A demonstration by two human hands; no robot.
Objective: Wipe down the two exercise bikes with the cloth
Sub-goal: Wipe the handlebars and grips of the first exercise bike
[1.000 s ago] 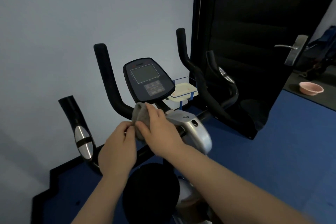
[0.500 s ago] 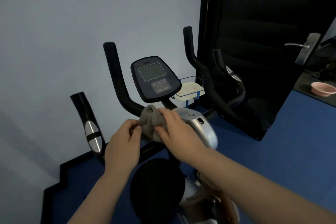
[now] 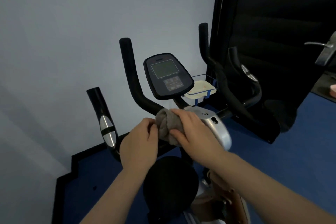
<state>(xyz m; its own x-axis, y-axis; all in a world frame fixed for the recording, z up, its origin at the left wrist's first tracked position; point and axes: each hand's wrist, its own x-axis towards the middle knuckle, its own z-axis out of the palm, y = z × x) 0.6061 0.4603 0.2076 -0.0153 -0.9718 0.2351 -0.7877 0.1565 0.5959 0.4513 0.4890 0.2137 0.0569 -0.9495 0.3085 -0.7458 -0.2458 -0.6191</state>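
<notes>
One exercise bike stands in front of me, with a dark console (image 3: 168, 75), black handlebars (image 3: 130, 76) and a silver housing (image 3: 218, 129) on its stem. A bunched grey cloth (image 3: 168, 123) sits at the base of the handlebars, just below the console. My right hand (image 3: 195, 131) grips the cloth from the right, fingers over it and thumb under. My left hand (image 3: 140, 143) pinches the cloth's left edge. The black seat (image 3: 169, 187) is below my arms. A second bike is not in view.
A pale wall runs behind the bike on the left. A dark mirror or glass panel (image 3: 272, 32) on the right reflects the handlebars. A small blue wire basket (image 3: 201, 89) holding a white tray stands behind the console. A door handle (image 3: 320, 45) shows at far right. Blue floor surrounds the bike.
The view has shifted, so the bike sits further right in the frame. Both hands have stayed on the cloth at the handlebar base, with the cloth bunched more to the left of my right hand.
</notes>
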